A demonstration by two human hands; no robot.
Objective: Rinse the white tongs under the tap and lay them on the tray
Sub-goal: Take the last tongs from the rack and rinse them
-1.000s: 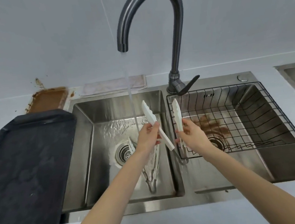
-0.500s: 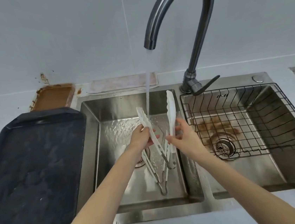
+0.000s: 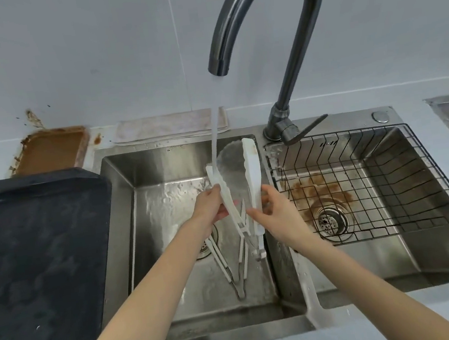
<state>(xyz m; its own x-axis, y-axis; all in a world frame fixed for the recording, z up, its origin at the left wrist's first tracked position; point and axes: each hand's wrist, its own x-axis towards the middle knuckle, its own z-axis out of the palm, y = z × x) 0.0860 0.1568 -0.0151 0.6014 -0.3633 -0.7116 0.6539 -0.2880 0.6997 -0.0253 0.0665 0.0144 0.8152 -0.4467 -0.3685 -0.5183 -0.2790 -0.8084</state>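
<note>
Both hands hold the white tongs [image 3: 252,172] above the left sink basin [image 3: 178,264], arms spread in a V with tips pointing up. My left hand [image 3: 210,206] grips the left arm and my right hand [image 3: 275,211] grips the right arm. Water falls from the dark curved tap [image 3: 272,38] onto the tip of the left arm and fans out between the two arms. The black tray [image 3: 40,260] lies on the counter left of the sink. My hands hide the middle of the tongs.
A second pair of tongs [image 3: 235,266] lies on the left basin floor under my hands. The right basin holds a black wire rack [image 3: 373,181] over brown stains. A brown-soiled dish [image 3: 50,150] and a folded cloth [image 3: 168,126] lie behind the sink.
The tongs went from over the divider between the basins leftward into the water stream. The left arm's tip now meets the water, which sprays out between the arms.
</note>
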